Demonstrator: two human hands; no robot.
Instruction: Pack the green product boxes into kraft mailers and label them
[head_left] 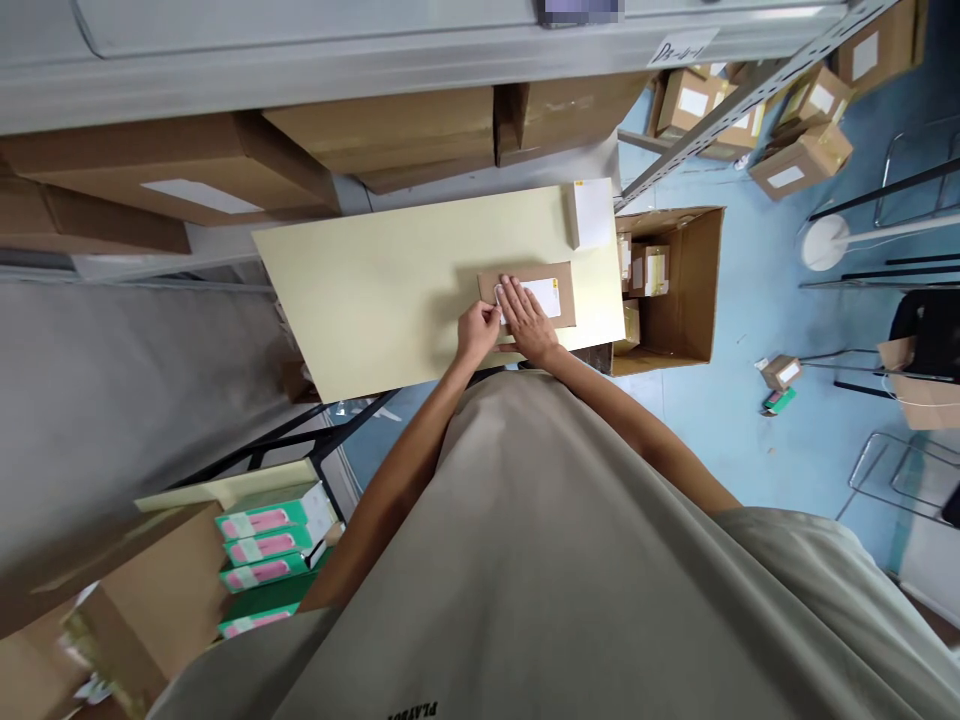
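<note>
A small brown cardboard box [565, 273] lies on the pale yellow tabletop [375, 300], close to its front edge. On its top is a white shipping label [548, 296] with a yellow mark at one corner. My right hand [527, 318] rests flat across the label, fingers stretched out and covering its middle. My left hand [478, 330] is beside the box's near left corner, with thumb and forefinger pinched at the label's left edge. Behind the box, at the table's far right corner, sits a white stack of labels [592, 215] with a yellow mark.
An open carton [679, 300] holding several small taped boxes stands against the table's right end. Large cartons [390, 130] fill the shelf behind. Green-and-pink boxes [262, 545] are stacked at lower left. More parcels [802, 160] lie on the blue floor at right.
</note>
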